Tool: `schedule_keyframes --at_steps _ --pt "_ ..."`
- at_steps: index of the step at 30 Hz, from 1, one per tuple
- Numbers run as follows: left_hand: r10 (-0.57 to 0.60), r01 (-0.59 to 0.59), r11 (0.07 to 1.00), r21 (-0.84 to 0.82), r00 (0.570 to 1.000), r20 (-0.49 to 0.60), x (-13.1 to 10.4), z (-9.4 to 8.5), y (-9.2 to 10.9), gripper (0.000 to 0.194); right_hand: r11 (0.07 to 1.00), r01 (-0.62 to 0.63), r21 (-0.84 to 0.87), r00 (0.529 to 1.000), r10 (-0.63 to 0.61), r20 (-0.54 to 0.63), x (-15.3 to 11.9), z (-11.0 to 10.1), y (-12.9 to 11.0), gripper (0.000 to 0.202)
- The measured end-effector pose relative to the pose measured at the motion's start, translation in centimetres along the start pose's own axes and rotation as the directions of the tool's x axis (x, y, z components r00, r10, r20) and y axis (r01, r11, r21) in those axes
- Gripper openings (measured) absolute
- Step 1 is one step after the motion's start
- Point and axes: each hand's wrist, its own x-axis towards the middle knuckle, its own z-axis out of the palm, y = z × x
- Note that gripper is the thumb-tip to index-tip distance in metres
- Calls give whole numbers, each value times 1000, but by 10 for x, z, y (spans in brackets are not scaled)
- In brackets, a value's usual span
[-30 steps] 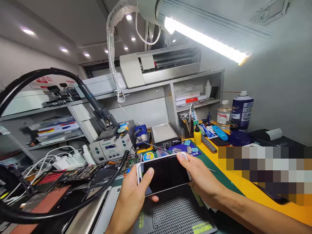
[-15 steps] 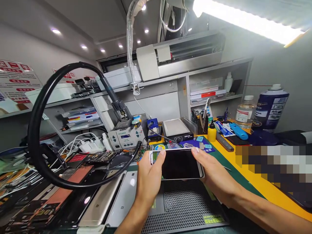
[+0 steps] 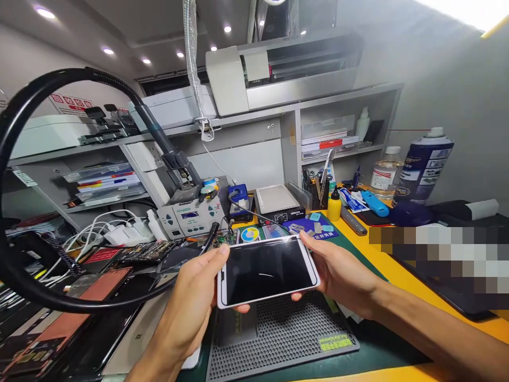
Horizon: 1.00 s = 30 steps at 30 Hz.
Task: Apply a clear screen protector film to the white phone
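A white-framed phone (image 3: 270, 270) with a dark screen is held sideways, screen up, between my two hands. My left hand (image 3: 194, 297) grips its left end, thumb on the upper left corner and fingertips showing beneath the lower edge. On the right end, my right hand (image 3: 338, 265) holds it with the thumb at the upper right corner and a fingertip under the lower edge. Below the phone lies a grey perforated mat (image 3: 286, 339) on a green mat (image 3: 382, 339).
Several phones, one of them gold (image 3: 137, 334), lie at the left under a black hose (image 3: 79, 305). Behind stand a soldering station (image 3: 191, 215), a heating plate (image 3: 278, 199), a yellow bottle (image 3: 334, 207) and a blue spray can (image 3: 423, 167). A blurred patch covers the right side.
The phone has moved left and nearer, and tilted slightly. My left thumb has shifted off the screen to the corner, and more of the screen shows. The camera view has turned a little.
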Motion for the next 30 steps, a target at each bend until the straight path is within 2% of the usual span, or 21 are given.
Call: schedule_keyframes --at_steps 8,12,16,18,21,25,28,30 --pt "-59 59 997 -41 998 0 -9 -10 3 33 993 -100 70 988 90 127 0 -2 -4 42" --pt "-86 86 996 -39 996 -13 -9 -19 0 33 990 -132 58 983 123 139 1 -4 -2 45" --pt "-74 74 997 -7 995 -61 -6 -27 0 35 997 -80 -12 987 81 142 0 -7 2 41" --pt "-65 60 997 -51 994 -93 -5 -28 1 29 997 -58 -45 985 65 162 0 -8 4 39" --pt "-50 17 973 -231 989 -140 -5 -23 2 14 996 -75 -42 981 81 178 1 -9 5 37" --pt "-57 -41 890 -454 978 -200 -8 -6 -1 26 993 -114 8 972 110 208 0 -7 7 35" --pt "-70 -7 830 -557 991 -117 -8 8 -5 31 990 -138 4 948 131 291 -1 -4 12 35" --pt "-96 56 797 -602 995 -34 -6 15 -5 34 988 -149 -36 924 152 351 -2 -3 16 34"
